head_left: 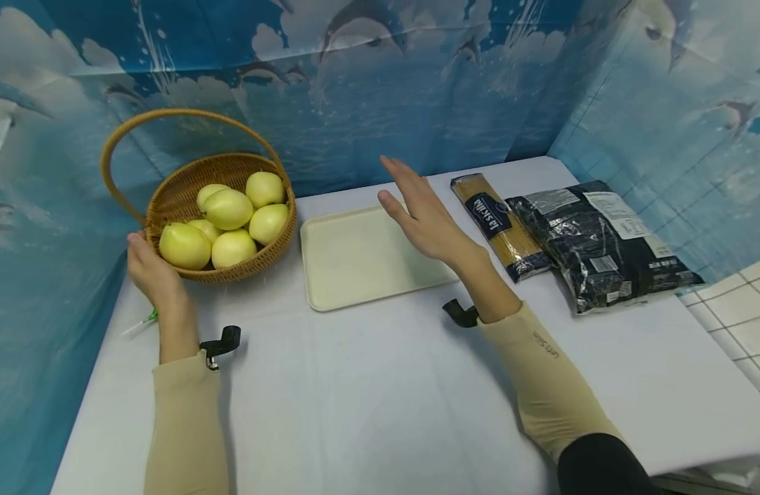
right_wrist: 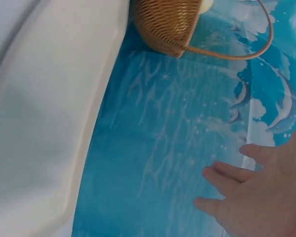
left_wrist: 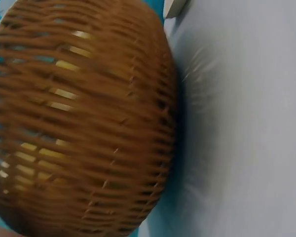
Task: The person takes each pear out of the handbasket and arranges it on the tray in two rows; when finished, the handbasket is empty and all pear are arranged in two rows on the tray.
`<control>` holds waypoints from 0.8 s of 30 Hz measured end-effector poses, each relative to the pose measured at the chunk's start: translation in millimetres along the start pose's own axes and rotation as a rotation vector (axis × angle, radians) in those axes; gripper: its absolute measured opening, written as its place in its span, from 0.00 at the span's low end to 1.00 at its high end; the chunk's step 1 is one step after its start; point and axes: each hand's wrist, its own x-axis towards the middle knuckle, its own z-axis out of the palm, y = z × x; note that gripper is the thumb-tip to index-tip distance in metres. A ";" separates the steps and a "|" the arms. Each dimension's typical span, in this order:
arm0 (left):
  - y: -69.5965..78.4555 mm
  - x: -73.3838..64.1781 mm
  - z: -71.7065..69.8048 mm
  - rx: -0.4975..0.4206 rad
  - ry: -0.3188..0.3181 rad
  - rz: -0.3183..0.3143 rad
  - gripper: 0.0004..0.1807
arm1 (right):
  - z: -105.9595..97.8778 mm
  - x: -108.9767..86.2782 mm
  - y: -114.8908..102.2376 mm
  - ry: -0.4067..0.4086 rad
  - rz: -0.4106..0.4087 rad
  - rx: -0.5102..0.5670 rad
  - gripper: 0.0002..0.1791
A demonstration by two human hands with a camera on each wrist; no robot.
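Observation:
At the back left, a brown wicker basket (head_left: pixel 228 275) with a tall arched handle holds several yellow-green pears (head_left: pixel 185 245). My left hand (head_left: pixel 157 275) lies against the basket's left side below the handle's foot, its fingers pointing up along the wicker. In the left wrist view the basket's woven wall (left_wrist: pixel 89 118) fills much of the picture, and only a sliver of hand shows at the lower left corner. Over the right part of a cream tray (head_left: pixel 355 261), my right hand (head_left: pixel 426 223) hovers with straight, spread fingers and holds nothing.
Right of the tray lie a pack of spaghetti (head_left: pixel 500 223) and a large black plastic package (head_left: pixel 602 240). A small green-and-clear item (head_left: pixel 150 317) is partly hidden behind the left wrist. A dolphin-print curtain (head_left: pixel 367 103) hangs behind the white-covered table (head_left: pixel 355 399).

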 end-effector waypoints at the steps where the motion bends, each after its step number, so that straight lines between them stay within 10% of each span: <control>1: -0.5 0.6 -2.1 -0.063 -0.013 -0.016 0.27 | 3.5 2.1 -3.7 -0.005 -0.005 0.017 0.48; 6: -8.0 3.0 -4.6 -0.250 -0.043 -0.013 0.24 | 16.9 8.4 -18.7 -0.018 -0.018 0.065 0.48; 17: -33.8 12.3 -1.1 -0.277 -0.100 0.052 0.24 | 49.7 21.8 -37.7 -0.163 0.003 0.120 0.44; 24: -49.9 10.4 3.6 -0.449 -0.139 0.058 0.24 | 66.3 26.1 -43.5 -0.226 -0.016 0.155 0.44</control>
